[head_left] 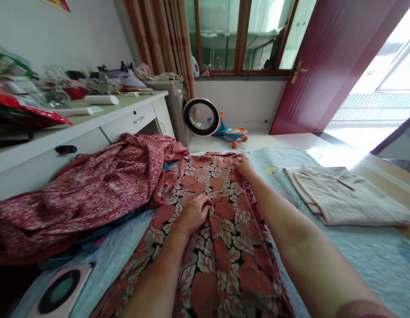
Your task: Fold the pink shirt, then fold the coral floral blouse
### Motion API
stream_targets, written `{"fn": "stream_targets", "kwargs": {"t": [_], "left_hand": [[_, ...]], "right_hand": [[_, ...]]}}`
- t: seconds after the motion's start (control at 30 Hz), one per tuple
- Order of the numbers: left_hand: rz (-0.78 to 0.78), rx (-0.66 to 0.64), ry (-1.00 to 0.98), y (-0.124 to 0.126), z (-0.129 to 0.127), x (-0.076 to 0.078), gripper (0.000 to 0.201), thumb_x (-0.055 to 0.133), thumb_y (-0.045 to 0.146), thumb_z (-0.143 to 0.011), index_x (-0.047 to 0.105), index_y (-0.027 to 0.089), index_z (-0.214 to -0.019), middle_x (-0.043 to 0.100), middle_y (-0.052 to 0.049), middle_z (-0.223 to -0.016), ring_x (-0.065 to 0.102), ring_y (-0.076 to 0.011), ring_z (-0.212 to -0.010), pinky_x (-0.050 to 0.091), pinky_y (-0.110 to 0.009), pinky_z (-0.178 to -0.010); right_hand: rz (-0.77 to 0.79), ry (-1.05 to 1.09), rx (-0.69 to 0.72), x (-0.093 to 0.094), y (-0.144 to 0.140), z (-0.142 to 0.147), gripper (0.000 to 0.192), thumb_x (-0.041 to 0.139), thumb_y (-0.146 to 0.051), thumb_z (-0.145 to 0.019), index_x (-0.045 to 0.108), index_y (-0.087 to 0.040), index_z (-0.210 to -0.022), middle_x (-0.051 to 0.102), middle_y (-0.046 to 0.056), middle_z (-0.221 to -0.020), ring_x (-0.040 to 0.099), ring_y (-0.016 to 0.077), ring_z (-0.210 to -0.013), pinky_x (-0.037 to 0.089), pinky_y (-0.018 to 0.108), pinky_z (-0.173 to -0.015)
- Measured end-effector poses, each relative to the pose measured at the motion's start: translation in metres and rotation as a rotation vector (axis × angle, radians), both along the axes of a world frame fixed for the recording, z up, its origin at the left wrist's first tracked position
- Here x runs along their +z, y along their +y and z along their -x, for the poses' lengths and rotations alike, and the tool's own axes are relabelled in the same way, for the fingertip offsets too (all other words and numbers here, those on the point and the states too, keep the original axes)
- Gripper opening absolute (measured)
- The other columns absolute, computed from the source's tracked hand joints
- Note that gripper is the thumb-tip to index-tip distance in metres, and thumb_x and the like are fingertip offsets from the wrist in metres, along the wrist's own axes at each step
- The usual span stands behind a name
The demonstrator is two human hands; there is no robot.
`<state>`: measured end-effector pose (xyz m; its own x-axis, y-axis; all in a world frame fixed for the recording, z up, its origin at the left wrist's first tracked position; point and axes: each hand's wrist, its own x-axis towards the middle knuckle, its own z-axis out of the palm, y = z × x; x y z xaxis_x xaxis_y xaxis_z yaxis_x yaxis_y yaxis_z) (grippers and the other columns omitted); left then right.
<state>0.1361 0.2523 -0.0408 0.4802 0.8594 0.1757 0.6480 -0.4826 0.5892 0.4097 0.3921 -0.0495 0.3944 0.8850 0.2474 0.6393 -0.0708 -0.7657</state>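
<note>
A garment (pixel 225 211) with a red flower and pale leaf print on black lies spread out in front of me on the light blue bedding. Near its middle, my left hand (pixel 194 214) has its fingers closed in a pinch on the fabric, where a fold runs down toward me. At the far right corner my right hand (pixel 244 166) pinches the garment's edge between thumb and fingers. Both forearms reach over the cloth. What the garment is exactly, I cannot tell.
A heap of red speckled cloth (pixel 115 181) lies to the left, beside a cluttered white desk (pixel 125 123). A folded beige garment (pixel 351 198) rests on the bedding (pixel 281 157) at right. A pink device with a round black part (pixel 61 289) sits lower left. Beyond stands an open-doored washing machine (pixel 176 99).
</note>
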Motion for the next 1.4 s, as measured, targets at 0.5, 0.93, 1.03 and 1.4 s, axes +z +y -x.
{"fn": "stream_targets", "kwargs": {"t": [0.5,0.93,1.03,1.4], "left_hand": [[0.330,0.178,-0.180,0.000,-0.019,-0.004,0.028,0.062,0.023,-0.077,0.068,0.018,-0.103,0.065,0.001,-0.071,0.058,-0.0141,-0.063,0.038,-0.024,-0.060],[0.417,0.232,-0.308,-0.009,-0.030,0.013,0.015,0.046,0.028,-0.089,0.053,0.022,-0.100,0.063,0.001,-0.079,0.061,-0.0171,-0.076,0.045,-0.027,-0.071],[0.696,0.243,-0.540,-0.009,-0.031,0.011,0.029,0.044,0.036,-0.091,0.048,0.024,-0.117,0.061,0.004,-0.071,0.057,-0.0136,-0.059,0.043,-0.023,-0.057],[0.897,0.110,-0.752,-0.003,-0.014,0.005,0.051,0.045,0.003,-0.065,0.061,0.019,-0.110,0.071,-0.004,-0.105,0.067,-0.0114,-0.075,0.049,-0.020,-0.060]], "right_hand": [[-0.080,0.054,0.081,-0.016,0.007,-0.005,0.034,0.046,-0.016,-0.066,0.074,-0.019,-0.084,0.074,0.003,-0.090,0.063,0.0196,-0.088,0.048,0.031,-0.088],[-0.196,0.168,0.112,-0.025,-0.002,0.003,0.033,0.044,-0.019,-0.069,0.070,-0.019,-0.090,0.072,0.005,-0.096,0.064,0.0196,-0.092,0.047,0.033,-0.094],[-0.204,0.195,0.130,-0.026,-0.004,0.002,0.034,0.044,-0.020,-0.070,0.069,-0.019,-0.091,0.072,0.005,-0.096,0.064,0.0195,-0.091,0.048,0.032,-0.092],[-0.203,0.248,0.145,-0.026,-0.008,0.002,0.032,0.043,-0.019,-0.070,0.068,-0.019,-0.090,0.071,0.004,-0.102,0.063,0.0191,-0.098,0.045,0.032,-0.097]]}}
